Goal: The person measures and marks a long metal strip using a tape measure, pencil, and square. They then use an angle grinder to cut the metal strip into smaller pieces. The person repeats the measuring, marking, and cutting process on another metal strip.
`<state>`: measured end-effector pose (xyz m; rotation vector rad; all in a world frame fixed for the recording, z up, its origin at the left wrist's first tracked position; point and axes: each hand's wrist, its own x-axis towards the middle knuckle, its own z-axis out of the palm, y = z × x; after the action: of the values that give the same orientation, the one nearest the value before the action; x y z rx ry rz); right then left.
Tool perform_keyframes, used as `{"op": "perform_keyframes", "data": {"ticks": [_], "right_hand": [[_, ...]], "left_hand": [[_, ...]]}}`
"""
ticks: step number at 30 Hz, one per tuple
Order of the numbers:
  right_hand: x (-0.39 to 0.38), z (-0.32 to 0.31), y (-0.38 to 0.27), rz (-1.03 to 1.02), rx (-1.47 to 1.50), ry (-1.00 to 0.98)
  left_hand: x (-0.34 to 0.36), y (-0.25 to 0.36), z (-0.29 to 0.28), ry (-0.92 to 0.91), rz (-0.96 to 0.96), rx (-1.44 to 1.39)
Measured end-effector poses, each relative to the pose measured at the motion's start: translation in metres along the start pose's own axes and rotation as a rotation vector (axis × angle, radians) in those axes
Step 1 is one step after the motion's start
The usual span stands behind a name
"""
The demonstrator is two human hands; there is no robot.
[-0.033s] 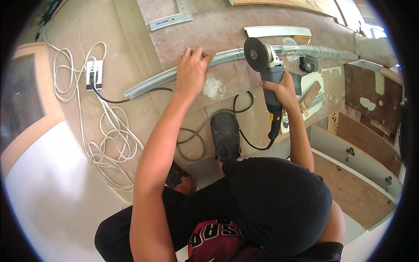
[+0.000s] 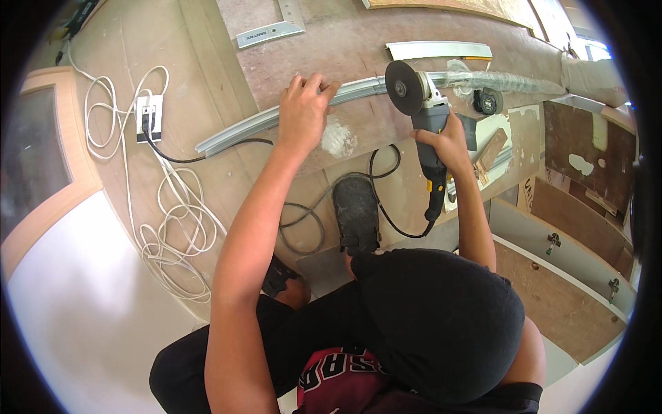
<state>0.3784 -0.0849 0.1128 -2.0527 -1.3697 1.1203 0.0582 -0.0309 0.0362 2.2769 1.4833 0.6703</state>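
My right hand (image 2: 452, 141) is wrapped round the grey body of an angle grinder (image 2: 433, 162). Its dark cutting disc (image 2: 403, 87) stands upright beside a long silver metal rail (image 2: 248, 128) that runs across the boards; whether the disc touches the rail, I cannot tell. To the left of the disc, my left hand (image 2: 305, 114) lies over the rail with curled fingers, gripping it. The rail's right part reaches into clear plastic wrap (image 2: 514, 82). From the grinder's rear end a black cord (image 2: 396, 230) loops back across the floor.
A white power strip (image 2: 149, 114) with tangled white cable (image 2: 181, 228) lies at left. Beyond the rail are a metal square (image 2: 270, 33) and a white strip (image 2: 438, 50). A black tape measure (image 2: 487, 101) sits right of the grinder. A sandalled foot (image 2: 356, 210) is near the cord; cabinet panels (image 2: 586, 162) stand at right.
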Motion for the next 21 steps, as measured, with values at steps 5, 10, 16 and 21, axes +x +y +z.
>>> {"op": "perform_keyframes", "data": {"ticks": [5,10,16,21], "right_hand": [[-0.013,-0.001,0.007,-0.027,-0.003,0.037],[-0.021,-0.008,0.001,0.000,0.052,0.032],[-0.031,-0.026,0.006,0.029,0.087,0.080],[-0.042,-0.045,0.009,0.118,0.216,0.102]], "left_hand": [[0.010,0.001,-0.009,-0.067,0.061,0.036],[0.043,-0.008,-0.039,-0.411,-0.117,-0.137],[0.080,0.022,-0.067,-0.605,-0.081,0.169],[0.129,0.095,-0.085,-0.692,0.032,0.412]]}}
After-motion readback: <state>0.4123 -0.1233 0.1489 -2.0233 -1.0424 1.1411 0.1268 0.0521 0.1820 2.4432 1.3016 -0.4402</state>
